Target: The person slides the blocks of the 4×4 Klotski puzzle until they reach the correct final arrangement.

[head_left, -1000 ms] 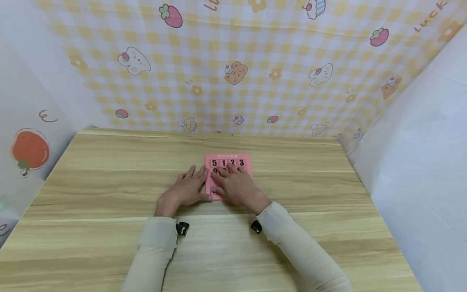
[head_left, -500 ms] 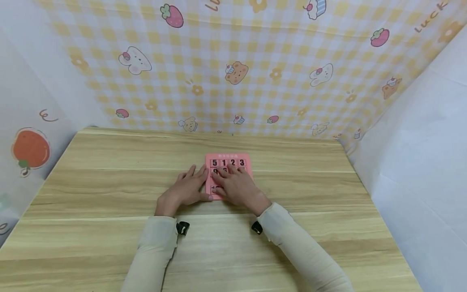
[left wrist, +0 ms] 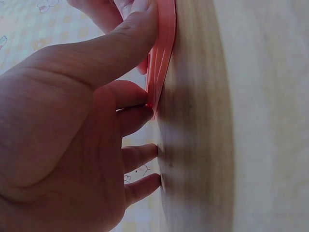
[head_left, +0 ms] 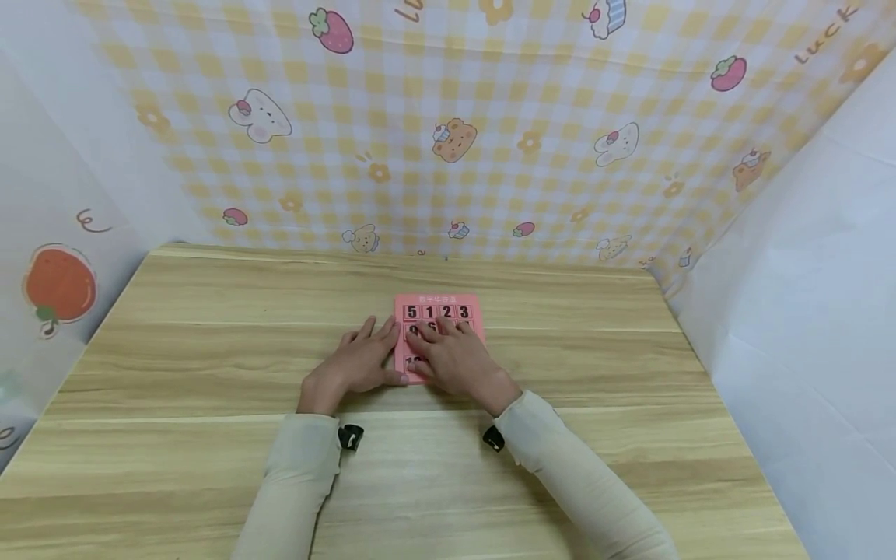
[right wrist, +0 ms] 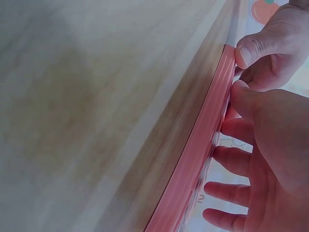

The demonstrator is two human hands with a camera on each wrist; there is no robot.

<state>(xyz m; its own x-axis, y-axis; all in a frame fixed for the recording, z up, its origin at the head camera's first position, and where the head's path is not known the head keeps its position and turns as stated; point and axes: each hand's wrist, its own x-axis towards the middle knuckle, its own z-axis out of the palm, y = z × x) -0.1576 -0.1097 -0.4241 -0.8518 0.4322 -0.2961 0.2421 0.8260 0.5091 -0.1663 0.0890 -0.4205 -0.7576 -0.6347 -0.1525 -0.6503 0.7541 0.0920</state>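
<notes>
A pink number slide puzzle (head_left: 462, 300) lies flat on the wooden table, with black digits on its tiles. Its far row reads 5, 1, 2, 3. My left hand (head_left: 358, 364) holds the near left corner, thumb on the near edge and fingertips against the left side; its outer fingers reach the tabletop. Over the lower right of the puzzle spreads my right hand (head_left: 458, 359), fingertips on the tiles and thumb at a lower left tile (head_left: 411, 361). That hand hides several tiles. In the right wrist view, the puzzle's layered pink side (right wrist: 198, 135) runs below the fingers.
The wooden table (head_left: 210, 350) extends around the puzzle on all sides. A yellow checked cloth (head_left: 392, 101) with cartoon prints hangs behind it, and pale sheets (head_left: 805, 272) flank both sides. Black wrist devices (head_left: 351, 437) sit at both cuffs.
My right thumb has shifted slightly toward the near edge, and more of the lower left tile's digits show. The left hand and the puzzle have stayed in place.
</notes>
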